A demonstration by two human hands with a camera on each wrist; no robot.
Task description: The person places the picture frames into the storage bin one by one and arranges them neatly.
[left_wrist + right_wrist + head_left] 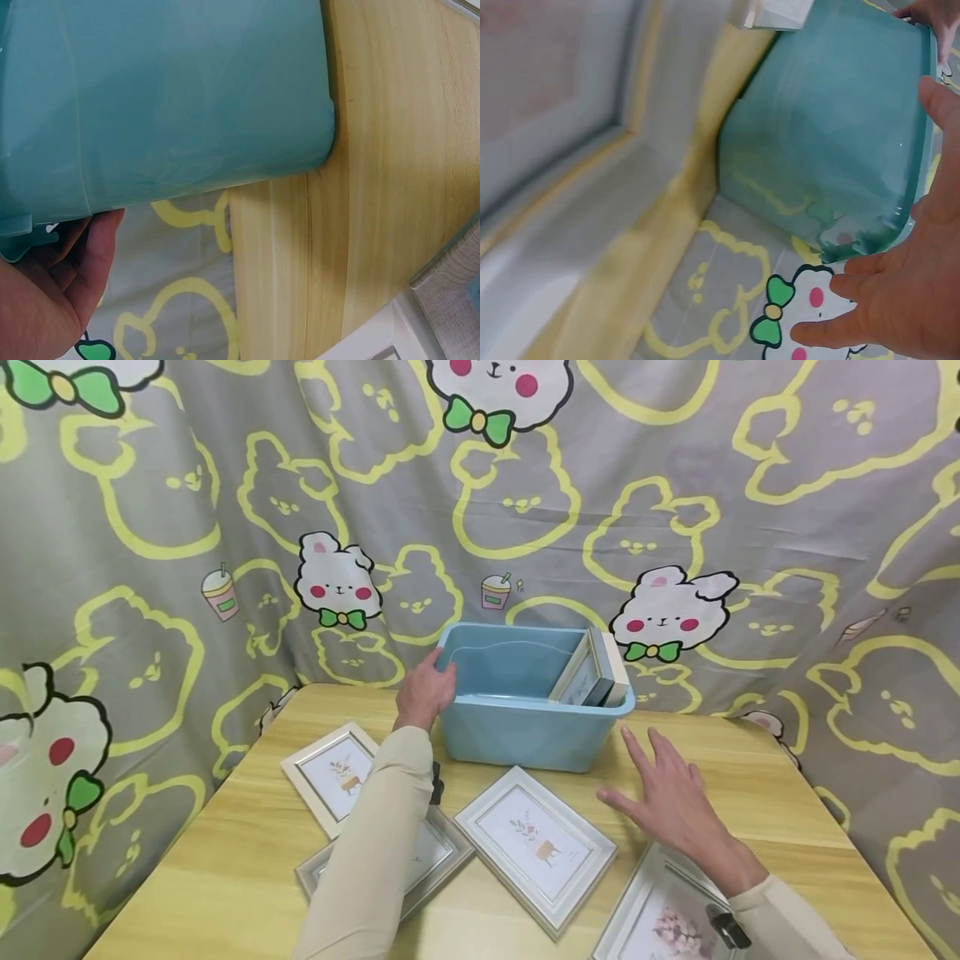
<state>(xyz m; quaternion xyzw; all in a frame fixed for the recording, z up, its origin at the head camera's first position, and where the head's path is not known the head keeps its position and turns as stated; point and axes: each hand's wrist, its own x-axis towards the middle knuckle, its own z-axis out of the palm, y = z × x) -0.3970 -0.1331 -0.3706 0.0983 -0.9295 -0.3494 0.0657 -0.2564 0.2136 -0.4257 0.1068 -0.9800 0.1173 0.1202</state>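
Observation:
A light blue plastic tub [525, 735] stands at the back of the table. At its left end my left hand [426, 691] grips the rim; in the left wrist view its fingers [101, 247] curl under the rim's edge. My right hand [671, 793] is spread in front of the tub's right corner, apart from it, with nothing in its grasp. In the right wrist view the right hand [900, 285] shows fingers extended toward the tub. Picture frames [588, 668] lean inside the tub's right end, partly hidden by its wall.
Across the table's front lie a cream picture frame [307, 785], a grey-brown one [442, 877] partly under my left forearm, a white one [536, 847] and a silvery one [637, 893] below my right wrist. A patterned curtain [420, 510] surrounds the table.

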